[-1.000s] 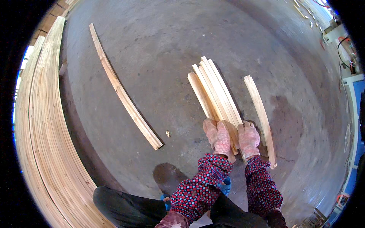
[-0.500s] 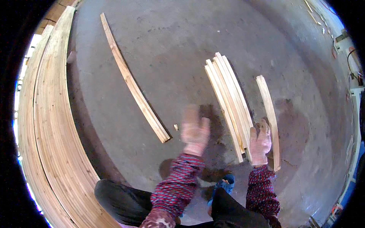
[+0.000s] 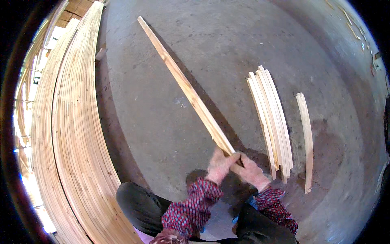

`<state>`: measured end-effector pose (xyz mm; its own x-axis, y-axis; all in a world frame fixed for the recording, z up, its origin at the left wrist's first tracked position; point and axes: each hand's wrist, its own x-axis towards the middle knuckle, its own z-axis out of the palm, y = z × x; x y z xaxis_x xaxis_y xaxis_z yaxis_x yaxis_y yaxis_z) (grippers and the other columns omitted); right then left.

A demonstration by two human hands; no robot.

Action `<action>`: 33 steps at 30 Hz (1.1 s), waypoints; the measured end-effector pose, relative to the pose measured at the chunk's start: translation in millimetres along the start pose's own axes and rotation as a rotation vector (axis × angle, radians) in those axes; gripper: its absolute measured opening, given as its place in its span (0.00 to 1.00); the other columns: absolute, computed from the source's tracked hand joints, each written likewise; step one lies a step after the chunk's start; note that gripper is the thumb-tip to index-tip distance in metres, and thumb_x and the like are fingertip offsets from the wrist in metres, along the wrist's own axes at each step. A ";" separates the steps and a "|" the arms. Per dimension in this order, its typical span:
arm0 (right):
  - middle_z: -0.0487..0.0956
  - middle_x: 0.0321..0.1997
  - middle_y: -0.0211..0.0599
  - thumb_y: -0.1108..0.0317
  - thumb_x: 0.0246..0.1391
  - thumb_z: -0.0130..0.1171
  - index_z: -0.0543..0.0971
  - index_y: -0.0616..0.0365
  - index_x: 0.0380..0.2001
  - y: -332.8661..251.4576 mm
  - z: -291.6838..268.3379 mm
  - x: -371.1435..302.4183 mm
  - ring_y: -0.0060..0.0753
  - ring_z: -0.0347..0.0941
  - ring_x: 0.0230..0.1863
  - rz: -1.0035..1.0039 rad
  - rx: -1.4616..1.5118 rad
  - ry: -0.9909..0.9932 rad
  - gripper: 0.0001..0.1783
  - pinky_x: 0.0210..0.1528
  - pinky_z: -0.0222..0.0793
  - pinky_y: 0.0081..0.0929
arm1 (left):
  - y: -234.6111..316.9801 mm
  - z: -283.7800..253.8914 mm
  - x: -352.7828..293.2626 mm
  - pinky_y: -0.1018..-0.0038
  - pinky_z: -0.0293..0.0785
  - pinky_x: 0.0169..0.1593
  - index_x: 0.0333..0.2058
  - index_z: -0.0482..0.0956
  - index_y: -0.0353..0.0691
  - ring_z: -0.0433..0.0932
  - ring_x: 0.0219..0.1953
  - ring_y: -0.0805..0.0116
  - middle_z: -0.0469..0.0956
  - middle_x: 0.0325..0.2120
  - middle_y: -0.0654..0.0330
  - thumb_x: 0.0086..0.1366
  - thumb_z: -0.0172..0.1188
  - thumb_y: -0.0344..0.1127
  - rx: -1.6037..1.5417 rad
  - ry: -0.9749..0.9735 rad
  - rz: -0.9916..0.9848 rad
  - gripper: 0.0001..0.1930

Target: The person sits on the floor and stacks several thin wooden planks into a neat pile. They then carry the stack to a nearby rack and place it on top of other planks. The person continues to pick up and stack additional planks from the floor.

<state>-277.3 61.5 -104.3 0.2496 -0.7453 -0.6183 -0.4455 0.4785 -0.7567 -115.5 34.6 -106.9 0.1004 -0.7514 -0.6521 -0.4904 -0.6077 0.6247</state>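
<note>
A long, narrow wooden strip (image 3: 188,88) slants across the middle, its far end at the upper left. Its near end is raised, with a shadow on the floor beside it. My left hand (image 3: 219,166), in a pale knitted glove, is closed round that near end. My right hand (image 3: 252,172), gloved alike, grips the very end from the right, touching the left hand. The fingers partly hide the strip's end. To the right lies a bundle of shorter wooden strips (image 3: 273,122), side by side, and beyond it a single short strip (image 3: 306,140).
Tall stacks of long boards (image 3: 79,110) run along the left side, close to my left knee (image 3: 140,205). Grey concrete floor (image 3: 227,49) spreads around the strips. Wood scraps (image 3: 350,25) lie at the far right near the wall.
My left hand has taken hold of the long strip's near end and lifted it. My right hand has left the short strips and joined it there. The view has shifted left.
</note>
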 end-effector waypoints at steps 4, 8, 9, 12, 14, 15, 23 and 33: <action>0.83 0.40 0.47 0.47 0.52 0.67 0.75 0.64 0.49 41.4 -18.4 -43.1 0.42 0.81 0.43 0.390 0.343 -0.205 0.33 0.46 0.75 0.39 | 30.4 -33.0 -10.6 0.57 0.65 0.66 0.63 0.63 0.27 0.69 0.63 0.40 0.69 0.60 0.34 0.65 0.50 0.66 0.513 -0.004 0.044 0.45; 0.83 0.35 0.47 0.45 0.49 0.69 0.77 0.63 0.45 99.2 -9.9 -71.9 0.44 0.81 0.40 0.248 0.060 -0.077 0.32 0.43 0.75 0.41 | 58.3 -62.4 92.3 0.55 0.67 0.65 0.66 0.56 0.27 0.64 0.64 0.38 0.61 0.63 0.35 0.64 0.59 0.56 0.285 0.553 0.207 0.43; 0.83 0.35 0.47 0.45 0.48 0.69 0.78 0.62 0.44 107.2 -2.9 -77.4 0.46 0.81 0.40 0.273 0.080 -0.050 0.32 0.43 0.75 0.41 | 65.5 -61.0 114.5 0.55 0.68 0.64 0.66 0.55 0.28 0.65 0.63 0.37 0.63 0.60 0.37 0.62 0.62 0.51 0.302 0.625 0.242 0.43; 0.83 0.38 0.52 0.42 0.47 0.70 0.79 0.60 0.42 83.9 7.3 -74.3 0.54 0.81 0.42 0.365 -0.088 -0.008 0.32 0.45 0.74 0.45 | 76.4 -49.7 118.7 0.52 0.65 0.65 0.67 0.53 0.29 0.64 0.64 0.37 0.61 0.62 0.35 0.63 0.62 0.48 0.278 0.561 0.085 0.43; 0.83 0.40 0.54 0.41 0.47 0.70 0.79 0.60 0.42 67.6 8.7 -70.7 0.56 0.80 0.44 0.439 -0.218 0.040 0.32 0.46 0.74 0.46 | 60.9 -31.8 131.4 0.53 0.69 0.61 0.65 0.55 0.31 0.66 0.61 0.40 0.65 0.56 0.39 0.60 0.64 0.43 0.422 0.678 0.080 0.40; 0.83 0.40 0.54 0.42 0.47 0.70 0.79 0.60 0.41 76.0 12.8 -69.8 0.56 0.81 0.44 0.441 -0.193 0.071 0.32 0.46 0.74 0.46 | 59.6 -23.8 137.8 0.53 0.69 0.61 0.64 0.56 0.31 0.67 0.61 0.41 0.66 0.55 0.40 0.60 0.64 0.43 0.476 0.700 0.080 0.39; 0.83 0.39 0.57 0.43 0.46 0.69 0.78 0.61 0.42 -5.0 -19.0 -94.2 0.60 0.80 0.45 0.544 -0.143 0.073 0.32 0.47 0.75 0.48 | 95.7 -12.1 136.4 0.51 0.65 0.63 0.59 0.64 0.32 0.64 0.64 0.40 0.65 0.60 0.41 0.62 0.63 0.42 0.503 0.446 -0.074 0.31; 0.83 0.40 0.58 0.43 0.44 0.68 0.78 0.58 0.44 65.0 5.0 -52.8 0.62 0.79 0.47 0.512 -0.359 0.123 0.32 0.50 0.75 0.50 | 46.5 -1.7 200.1 0.52 0.63 0.64 0.58 0.63 0.31 0.66 0.61 0.39 0.65 0.57 0.37 0.59 0.63 0.36 0.293 0.786 0.265 0.31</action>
<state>-315.2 134.2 -121.9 -0.1628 -0.5215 -0.8376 -0.7480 0.6188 -0.2399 -116.7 -144.4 -207.6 0.4655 -0.8836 0.0508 -0.7739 -0.3786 0.5076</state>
